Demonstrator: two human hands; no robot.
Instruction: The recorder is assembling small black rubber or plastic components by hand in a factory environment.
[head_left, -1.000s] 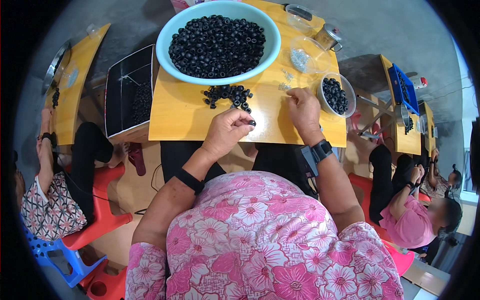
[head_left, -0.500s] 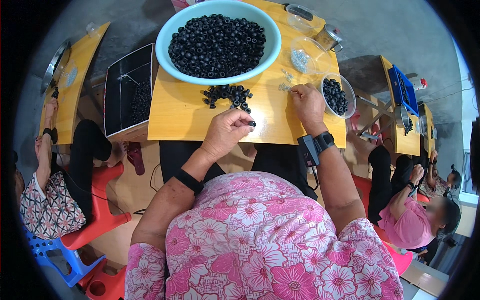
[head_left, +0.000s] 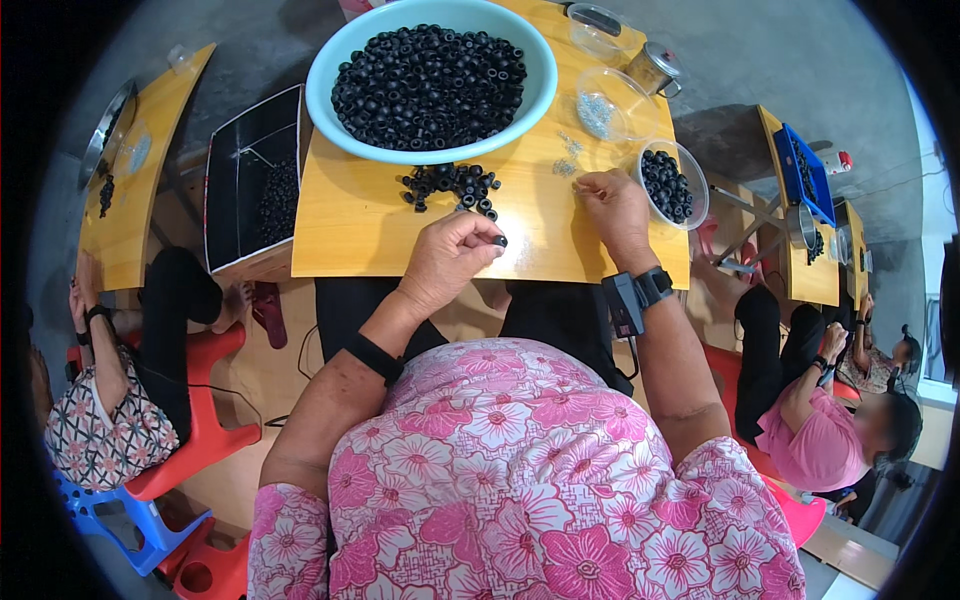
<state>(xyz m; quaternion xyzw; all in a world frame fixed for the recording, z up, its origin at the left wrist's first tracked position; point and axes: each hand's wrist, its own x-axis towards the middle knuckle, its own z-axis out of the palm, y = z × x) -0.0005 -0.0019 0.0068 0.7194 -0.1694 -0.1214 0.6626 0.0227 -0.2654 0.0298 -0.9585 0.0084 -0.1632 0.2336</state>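
Observation:
My left hand (head_left: 447, 258) is closed in a pinch around a small black ring-shaped piece (head_left: 500, 241), just above the near part of the yellow table (head_left: 360, 235). Beyond it lies a loose cluster of similar black pieces (head_left: 440, 184). My right hand (head_left: 615, 212) has its thumb and fingertips pressed together; whatever they hold is too small to make out. A few tiny silvery pieces (head_left: 565, 167) are scattered right beyond those fingertips. Beside that hand stands a clear round tub (head_left: 703, 205) of black pieces.
A large light-blue basin (head_left: 318, 105) heaped with black pieces fills the far side. Clear tubs, one with silvery pieces (head_left: 597, 115), and a lidded metal mug (head_left: 655, 70) stand far right. A black-lined box (head_left: 228, 175) sits left of the table. People work at neighbouring tables.
My right hand has drawn slightly toward me, away from the silvery pieces. The left hand keeps its pinch on the black piece. The person at left has pulled a hand back from their table.

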